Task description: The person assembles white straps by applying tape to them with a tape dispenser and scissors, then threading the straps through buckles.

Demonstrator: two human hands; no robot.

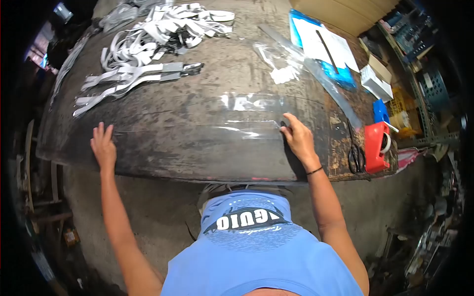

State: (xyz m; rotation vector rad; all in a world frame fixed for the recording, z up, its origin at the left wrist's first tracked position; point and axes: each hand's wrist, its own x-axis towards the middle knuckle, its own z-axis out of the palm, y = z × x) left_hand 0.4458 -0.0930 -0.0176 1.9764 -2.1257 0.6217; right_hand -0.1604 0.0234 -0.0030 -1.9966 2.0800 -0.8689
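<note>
A long clear plastic sleeve point(197, 129) lies flat across the near part of a dark, worn table point(207, 74). My left hand point(103, 146) presses flat, fingers spread, on the table at the sleeve's left end. My right hand point(297, 137) rests on the sleeve's right end, fingertips pinching or pressing its edge. A second clear sheet point(252, 102) lies just behind it.
Flat grey ribbon cables point(133, 79) and a tangled pile of them point(168, 27) lie at the back left. Clear bags point(284, 61), papers on blue packets point(328, 47), a white box point(376, 83), scissors point(354, 150) and a red tape dispenser point(376, 146) sit at the right.
</note>
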